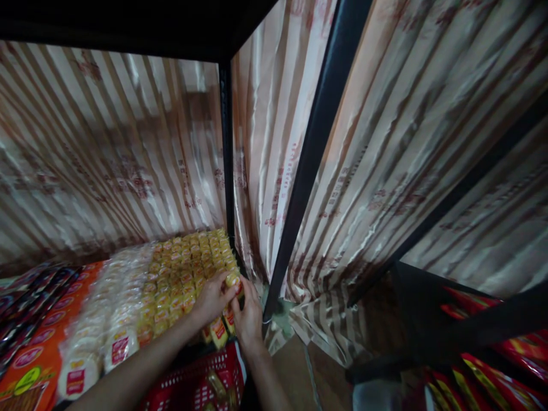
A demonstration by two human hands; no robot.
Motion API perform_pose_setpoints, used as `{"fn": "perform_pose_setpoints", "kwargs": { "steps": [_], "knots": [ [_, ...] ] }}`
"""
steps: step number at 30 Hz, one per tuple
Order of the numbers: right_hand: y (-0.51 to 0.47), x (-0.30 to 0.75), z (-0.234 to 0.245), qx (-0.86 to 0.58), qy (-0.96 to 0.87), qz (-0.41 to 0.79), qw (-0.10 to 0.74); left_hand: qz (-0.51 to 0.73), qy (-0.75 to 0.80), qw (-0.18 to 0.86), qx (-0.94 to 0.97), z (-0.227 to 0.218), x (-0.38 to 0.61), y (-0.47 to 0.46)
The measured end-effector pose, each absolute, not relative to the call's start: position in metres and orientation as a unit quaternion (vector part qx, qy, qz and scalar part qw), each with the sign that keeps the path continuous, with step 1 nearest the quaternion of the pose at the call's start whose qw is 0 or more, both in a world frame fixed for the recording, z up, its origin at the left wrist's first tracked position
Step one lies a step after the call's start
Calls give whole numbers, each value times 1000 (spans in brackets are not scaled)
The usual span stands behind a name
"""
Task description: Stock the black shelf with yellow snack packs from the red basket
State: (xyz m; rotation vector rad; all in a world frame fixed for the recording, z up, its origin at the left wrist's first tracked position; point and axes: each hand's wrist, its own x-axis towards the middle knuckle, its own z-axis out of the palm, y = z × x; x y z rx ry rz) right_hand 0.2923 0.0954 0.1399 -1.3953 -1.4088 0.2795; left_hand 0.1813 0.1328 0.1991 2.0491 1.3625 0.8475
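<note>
A small yellow wrapped snack (233, 280) is pinched between the fingers of both hands at the right end of the display. My left hand (213, 298) reaches in from the lower left, closed on the packet's near side. My right hand (248, 313) grips it from the right, fingers bent around its edge. Below and behind them lie rows of matching yellow packets (182, 268). Two looser yellow packets with red labels (218, 333) sit at the front edge, close under my hands.
A red plastic basket (184, 382) holding several yellow packets stands below. To the left are clear-wrapped round white snacks (83, 354), orange packs (40, 359) and dark packets (38, 294). A black post (308, 154) rises right of my hands before striped curtains (128, 148). Red packets (505, 382) lie lower right.
</note>
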Motion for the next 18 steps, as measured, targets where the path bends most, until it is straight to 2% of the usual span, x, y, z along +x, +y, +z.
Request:
{"fn": "perform_pose_setpoints", "kwargs": {
  "steps": [5, 11, 18],
  "knots": [
    [109, 296, 149, -588, -584, 135, 543, 352, 535, 317, 700, 216, 183, 165],
    [138, 302, 155, -622, -542, 214, 523, 346, 579, 213, 707, 251, 187, 234],
    [156, 297, 148, -609, -536, 329, 484, 278, 575, 148, 755, 238, 212, 289]
  ]
}}
